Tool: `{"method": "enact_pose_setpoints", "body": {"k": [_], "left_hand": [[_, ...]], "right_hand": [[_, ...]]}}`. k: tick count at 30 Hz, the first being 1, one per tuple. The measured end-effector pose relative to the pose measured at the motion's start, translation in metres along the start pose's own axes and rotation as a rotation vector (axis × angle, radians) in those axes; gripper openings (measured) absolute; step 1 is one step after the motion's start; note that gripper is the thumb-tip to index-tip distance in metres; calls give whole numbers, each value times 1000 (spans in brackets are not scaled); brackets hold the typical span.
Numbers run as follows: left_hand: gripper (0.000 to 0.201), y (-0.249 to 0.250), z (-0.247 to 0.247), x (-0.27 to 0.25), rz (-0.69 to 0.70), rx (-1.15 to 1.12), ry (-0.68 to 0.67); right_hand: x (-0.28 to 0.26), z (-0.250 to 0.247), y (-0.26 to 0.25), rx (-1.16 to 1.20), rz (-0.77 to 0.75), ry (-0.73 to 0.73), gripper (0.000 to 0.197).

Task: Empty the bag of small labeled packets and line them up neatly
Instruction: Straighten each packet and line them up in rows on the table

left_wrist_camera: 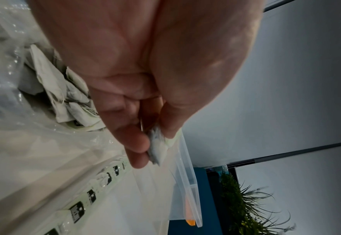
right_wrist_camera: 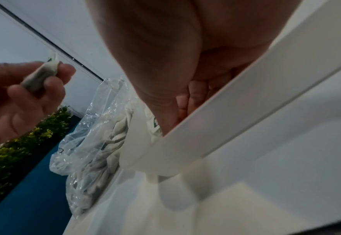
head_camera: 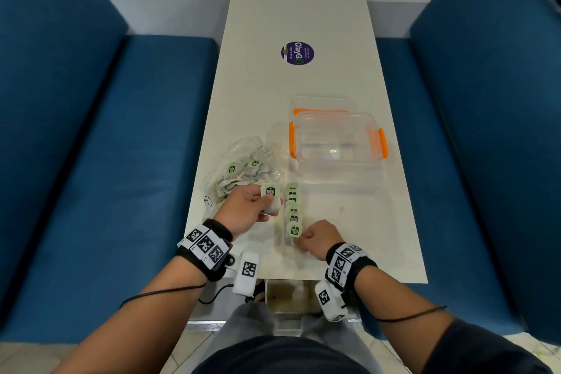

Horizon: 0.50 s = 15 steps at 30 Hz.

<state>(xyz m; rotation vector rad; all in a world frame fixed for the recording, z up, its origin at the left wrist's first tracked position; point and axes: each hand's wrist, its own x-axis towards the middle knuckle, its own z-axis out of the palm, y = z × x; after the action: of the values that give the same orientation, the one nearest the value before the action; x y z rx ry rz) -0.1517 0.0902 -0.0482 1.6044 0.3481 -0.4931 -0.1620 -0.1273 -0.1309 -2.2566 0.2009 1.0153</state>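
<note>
Just left of the row of packets (head_camera: pixel 293 209), the left hand (head_camera: pixel 246 209) has its grip pinched on a light, soft, crushable packet (head_camera: pixel 271 198), best held by its stiffer green label, while the right hand (head_camera: pixel 318 238) has its grip curled at the row's near end, pinching the nearest label

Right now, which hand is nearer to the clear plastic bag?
Left. The left hand, holding a packet, touches the bag at its near edge; the right hand sits apart, beyond the packet row.
</note>
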Motion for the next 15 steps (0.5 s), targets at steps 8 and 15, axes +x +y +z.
{"method": "enact_pose_setpoints", "body": {"k": [8, 15], "left_hand": [[19, 0, -1, -2, -1, 15, -59], [24, 13, 4, -8, 60, 136, -146]], "right_hand": [[-13, -15, -7, -33, -35, 58, 22], [-41, -54, -57, 336, -341, 223, 16]]}}
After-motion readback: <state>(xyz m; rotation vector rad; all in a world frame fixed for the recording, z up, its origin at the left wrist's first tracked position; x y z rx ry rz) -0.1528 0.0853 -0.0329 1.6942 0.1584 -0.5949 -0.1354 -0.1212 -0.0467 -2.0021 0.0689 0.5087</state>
